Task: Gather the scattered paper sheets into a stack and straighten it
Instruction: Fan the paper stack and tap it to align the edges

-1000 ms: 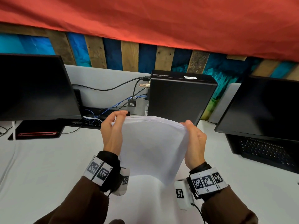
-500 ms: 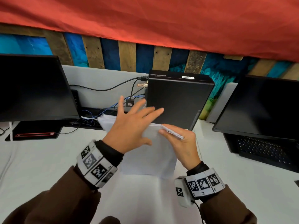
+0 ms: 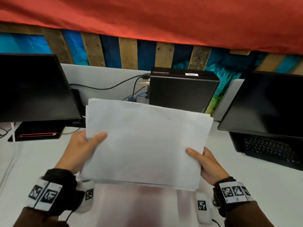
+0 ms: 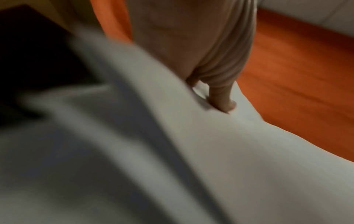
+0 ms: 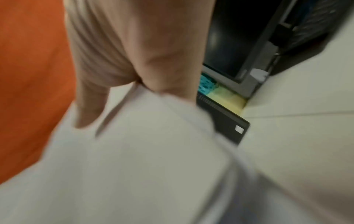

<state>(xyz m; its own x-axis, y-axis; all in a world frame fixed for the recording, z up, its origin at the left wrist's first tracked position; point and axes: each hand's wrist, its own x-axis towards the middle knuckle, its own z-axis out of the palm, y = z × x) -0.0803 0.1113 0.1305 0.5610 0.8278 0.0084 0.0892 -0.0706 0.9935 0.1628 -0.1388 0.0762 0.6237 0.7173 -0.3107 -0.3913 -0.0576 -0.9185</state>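
A stack of white paper sheets (image 3: 146, 141) is held flat in the air above the white desk (image 3: 24, 161), its far edges slightly uneven. My left hand (image 3: 85, 148) pinches the stack's left edge, thumb on top and fingers hidden underneath. My right hand (image 3: 206, 163) pinches the right near edge the same way. In the left wrist view the thumb (image 4: 222, 100) presses on the paper (image 4: 191, 151). The right wrist view is blurred, showing the thumb (image 5: 90, 109) on the sheets (image 5: 134, 159).
A black computer tower (image 3: 182, 90) stands behind the paper with cables (image 3: 105, 87) to its left. A dark monitor (image 3: 32, 89) is at the left. Another monitor (image 3: 270, 104) above a keyboard (image 3: 268, 148) is at the right. Red cloth (image 3: 147, 18) hangs overhead.
The sheets were turned from an upright bundle to a flat, wide stack. My left hand moved from on top of the paper to its left edge; the right hand shifted to the right edge.
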